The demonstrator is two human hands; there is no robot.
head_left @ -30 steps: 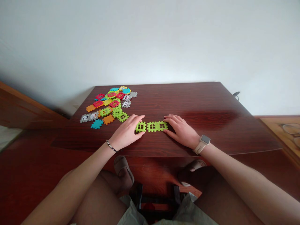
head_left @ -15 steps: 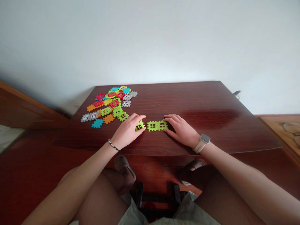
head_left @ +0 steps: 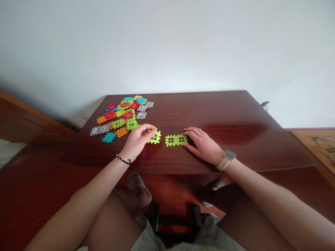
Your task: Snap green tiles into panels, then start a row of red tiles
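At the far left of the dark polished wooden table (head_left: 209,111) lies a loose heap of interlocking plastic tiles (head_left: 120,115) in red, orange, yellow, teal, grey and green, with a grey tile (head_left: 96,131) at its left edge and a teal tile (head_left: 109,137) at its near edge. A beaded bracelet (head_left: 123,160) circles the wrist of the left hand (head_left: 136,143), which sits just right of the heap. Its fingers curve over and pinch the left side of a single lime-green window tile (head_left: 155,137); whether the tile is off the wood, I cannot tell. The tile is squarish, turned slightly from square to the table edge, and stands apart from the heap's green tiles. Just to its right, across a narrow gap, lies a joined pair of lime-green tiles (head_left: 176,140), its long axis running left to right, across the table. In hand is this one loose tile beside the pair, and closing that gap calls for lining up its notched edge with the pair's left end. The right hand (head_left: 202,146) is spread flat on the wood, its fingertips against the pair's right end. A cream watch (head_left: 229,155) sits on that wrist. Folded glasses (head_left: 325,142) lie on a lighter surface at the far right.
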